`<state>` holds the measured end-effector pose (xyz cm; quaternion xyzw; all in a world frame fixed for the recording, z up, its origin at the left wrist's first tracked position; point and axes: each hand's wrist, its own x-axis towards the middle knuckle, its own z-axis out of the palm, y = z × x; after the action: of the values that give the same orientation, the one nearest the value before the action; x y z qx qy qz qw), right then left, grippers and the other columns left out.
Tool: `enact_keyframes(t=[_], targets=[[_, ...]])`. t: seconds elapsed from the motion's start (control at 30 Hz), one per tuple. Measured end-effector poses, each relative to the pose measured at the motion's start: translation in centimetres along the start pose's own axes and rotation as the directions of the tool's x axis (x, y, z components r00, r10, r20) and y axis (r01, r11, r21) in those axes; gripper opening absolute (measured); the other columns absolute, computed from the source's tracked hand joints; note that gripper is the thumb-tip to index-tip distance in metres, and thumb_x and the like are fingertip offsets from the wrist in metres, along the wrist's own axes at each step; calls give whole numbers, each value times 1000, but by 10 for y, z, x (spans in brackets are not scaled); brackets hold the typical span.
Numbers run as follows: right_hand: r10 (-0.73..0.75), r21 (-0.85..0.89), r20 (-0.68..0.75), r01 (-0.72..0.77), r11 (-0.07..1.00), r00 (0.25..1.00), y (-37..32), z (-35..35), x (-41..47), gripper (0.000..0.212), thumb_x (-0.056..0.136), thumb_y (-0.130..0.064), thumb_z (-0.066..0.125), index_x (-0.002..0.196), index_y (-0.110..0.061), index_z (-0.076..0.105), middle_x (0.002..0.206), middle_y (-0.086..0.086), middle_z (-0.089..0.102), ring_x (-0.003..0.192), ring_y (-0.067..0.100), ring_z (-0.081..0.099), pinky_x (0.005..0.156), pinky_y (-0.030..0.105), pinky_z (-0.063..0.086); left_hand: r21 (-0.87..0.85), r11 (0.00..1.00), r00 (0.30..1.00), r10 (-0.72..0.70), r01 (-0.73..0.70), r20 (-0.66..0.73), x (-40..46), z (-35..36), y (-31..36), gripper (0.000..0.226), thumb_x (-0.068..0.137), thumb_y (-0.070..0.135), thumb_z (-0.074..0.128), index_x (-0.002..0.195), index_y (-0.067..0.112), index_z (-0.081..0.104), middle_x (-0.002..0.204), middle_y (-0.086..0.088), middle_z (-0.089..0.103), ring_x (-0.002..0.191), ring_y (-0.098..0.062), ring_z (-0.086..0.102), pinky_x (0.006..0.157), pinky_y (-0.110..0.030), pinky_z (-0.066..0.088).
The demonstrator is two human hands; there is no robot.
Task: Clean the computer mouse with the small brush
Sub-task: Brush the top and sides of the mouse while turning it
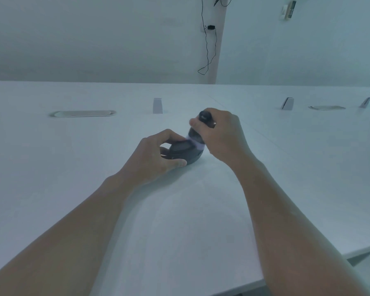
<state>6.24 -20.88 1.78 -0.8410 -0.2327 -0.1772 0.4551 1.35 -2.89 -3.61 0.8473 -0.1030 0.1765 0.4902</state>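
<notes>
A dark computer mouse [183, 151] rests on the white table [179, 210] near the middle of the view. My left hand [156, 157] grips it from the left, thumb in front and fingers over the far side. My right hand [220, 135] is closed around a small dark brush [204, 118] with the handle end sticking up. Its pale bristles [195, 142] are blurred and touch the right top of the mouse.
A cable grommet plate [82, 113] lies at the far left, another [326, 107] at the far right. Small white stands [157, 105] [287, 103] [365, 102] sit along the back. A black cable [208, 50] hangs on the wall. The table's near edge [308, 261] runs at lower right.
</notes>
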Motion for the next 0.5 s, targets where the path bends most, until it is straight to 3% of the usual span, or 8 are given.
enact_keyframes(t=[0.1, 0.23, 0.27, 0.33, 0.4, 0.5], targets=[[27, 62, 41, -29, 998, 999, -3, -1, 1, 31, 95, -30, 68, 83, -2, 64, 72, 12, 63, 50, 13, 45, 56, 25, 37, 11, 1000, 1000, -5, 5, -9, 1, 0, -1, 42, 77, 8, 87, 112, 23, 68, 112, 11, 74, 84, -13, 77, 81, -27, 61], [-9, -212, -95, -11, 977, 995, 10, 3, 2, 14, 94, -24, 62, 83, -15, 64, 87, -1, 67, 78, 19, 62, 68, 29, 45, 12, 1000, 1000, -8, 8, -9, 0, 0, -1, 44, 77, 9, 87, 114, 26, 69, 113, 16, 74, 85, -12, 76, 82, -29, 62], [1, -183, -81, -16, 983, 997, 11, 3, 2, 15, 93, -23, 62, 82, -14, 64, 84, -4, 69, 77, 17, 64, 68, 29, 49, 9, 1000, 1000, -8, 8, -8, 0, 0, -1, 44, 77, 9, 87, 113, 26, 69, 113, 16, 74, 85, -12, 76, 83, -30, 62], [29, -6, -36, -29, 1000, 999, 8, -1, 3, 19, 93, -23, 65, 82, -8, 66, 69, -10, 69, 57, 6, 60, 58, 24, 50, 7, 1000, 1000, -5, 5, -6, 0, 0, -2, 43, 78, 8, 86, 113, 25, 69, 112, 15, 74, 85, -12, 76, 83, -31, 62], [42, 113, 13, -43, 993, 999, 4, -4, 3, 24, 95, -27, 68, 84, -6, 67, 70, 0, 67, 43, 12, 51, 50, 20, 42, 24, 1000, 1000, 8, -8, -5, 0, -1, -2, 41, 78, 9, 86, 113, 25, 69, 111, 14, 75, 85, -14, 77, 84, -33, 62], [7, 37, -86, -4, 999, 996, 6, 2, 3, 20, 94, -24, 67, 86, -7, 69, 76, 1, 68, 58, 12, 55, 59, 23, 45, 24, 1000, 1000, 1, -1, -4, 1, 0, -4, 42, 79, 14, 86, 115, 26, 69, 112, 15, 74, 85, -17, 76, 86, -34, 61]])
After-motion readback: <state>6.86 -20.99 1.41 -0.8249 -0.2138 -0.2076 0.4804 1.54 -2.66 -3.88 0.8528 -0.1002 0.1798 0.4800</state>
